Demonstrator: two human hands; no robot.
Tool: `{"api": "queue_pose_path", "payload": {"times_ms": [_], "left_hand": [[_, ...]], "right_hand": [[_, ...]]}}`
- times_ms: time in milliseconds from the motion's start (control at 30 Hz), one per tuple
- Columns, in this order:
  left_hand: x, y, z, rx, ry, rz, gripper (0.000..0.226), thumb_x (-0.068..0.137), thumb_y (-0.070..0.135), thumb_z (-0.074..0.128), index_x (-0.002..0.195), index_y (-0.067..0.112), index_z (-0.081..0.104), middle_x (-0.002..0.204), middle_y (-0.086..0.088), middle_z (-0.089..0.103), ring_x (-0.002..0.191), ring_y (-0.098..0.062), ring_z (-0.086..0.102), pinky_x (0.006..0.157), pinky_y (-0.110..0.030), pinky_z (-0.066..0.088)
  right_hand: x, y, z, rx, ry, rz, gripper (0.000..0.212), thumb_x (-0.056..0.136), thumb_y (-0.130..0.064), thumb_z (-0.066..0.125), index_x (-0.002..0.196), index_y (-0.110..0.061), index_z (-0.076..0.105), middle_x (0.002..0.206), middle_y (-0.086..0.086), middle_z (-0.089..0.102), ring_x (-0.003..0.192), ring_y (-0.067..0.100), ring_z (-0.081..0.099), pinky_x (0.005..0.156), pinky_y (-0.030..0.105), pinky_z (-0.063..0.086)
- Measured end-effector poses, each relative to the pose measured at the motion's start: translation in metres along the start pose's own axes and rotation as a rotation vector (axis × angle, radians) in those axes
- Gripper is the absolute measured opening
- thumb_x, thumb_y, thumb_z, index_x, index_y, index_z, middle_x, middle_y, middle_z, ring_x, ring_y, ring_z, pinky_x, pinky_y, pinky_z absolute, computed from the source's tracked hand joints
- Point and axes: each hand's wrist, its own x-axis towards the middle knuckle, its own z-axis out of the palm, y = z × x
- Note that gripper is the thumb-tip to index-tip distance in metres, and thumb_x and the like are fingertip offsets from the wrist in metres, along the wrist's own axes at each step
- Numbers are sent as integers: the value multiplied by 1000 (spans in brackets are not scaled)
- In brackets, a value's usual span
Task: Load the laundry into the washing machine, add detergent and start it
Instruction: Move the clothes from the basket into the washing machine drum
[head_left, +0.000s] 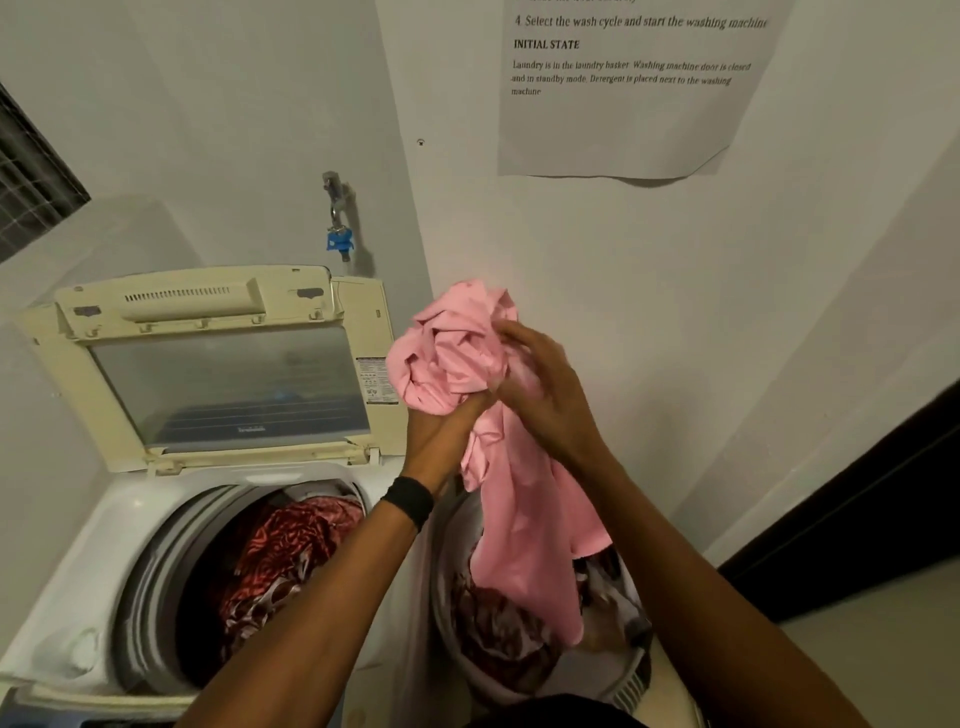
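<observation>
A pink garment (519, 509) hangs bunched in front of the wall, above the laundry basket (631, 686). My left hand (439, 428) grips its lower bunch from below. From the right, my right hand (540, 384) curls over the upper folds. To the left stands the white top-loading washing machine (104, 545) with its lid (218, 364) raised. Red patterned laundry (291, 551) lies inside its drum. More clothes (498, 639) fill the basket. No detergent is in view.
A tap with a blue fitting (340, 241) sticks out of the wall behind the machine. A printed sheet (623, 93) is taped high on the wall. A dark doorway (862, 519) lies at the right.
</observation>
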Motion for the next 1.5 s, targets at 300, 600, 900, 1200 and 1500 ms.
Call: {"api": "queue_pose_path", "payload": {"times_ms": [300, 600, 900, 1200, 1500], "left_hand": [[16, 14, -6, -3, 93, 3, 52, 75, 27, 89, 123, 28, 69, 113, 10, 76, 104, -8, 72, 97, -37, 57], [19, -6, -30, 277, 126, 30, 56, 65, 40, 86, 118, 32, 69, 109, 13, 77, 102, -7, 72, 96, -42, 59], [-1, 11, -50, 320, 6, 75, 38, 74, 41, 74, 111, 35, 71, 106, 16, 77, 100, -2, 70, 91, -35, 57], [-21, 21, -179, 438, 369, 168, 78, 72, 63, 76, 142, 43, 47, 146, 6, 53, 132, -13, 55, 112, -44, 47], [-50, -32, -288, 395, 468, 15, 98, 71, 58, 84, 152, 31, 37, 146, 18, 54, 129, 5, 54, 110, -27, 46]], "right_hand": [[-100, 107, 15, -291, -413, 607, 71, 79, -42, 81, 140, -16, 55, 132, 13, 65, 124, 32, 61, 99, 39, 49], [6, -14, -57, 34, 212, 129, 30, 80, 1, 60, 104, -14, 70, 92, -9, 71, 81, -10, 61, 71, 14, 49], [11, -8, 42, 262, -6, 349, 56, 103, -17, 53, 154, -8, 33, 156, 14, 42, 140, 24, 44, 116, 34, 41], [23, -64, 171, 564, -237, 399, 57, 91, -51, 53, 139, -22, 43, 144, 8, 53, 128, 18, 54, 110, 30, 45], [-9, -53, 289, 266, -388, 364, 45, 111, -32, 36, 149, -10, 46, 123, 1, 64, 109, 13, 62, 89, 21, 53]]}}
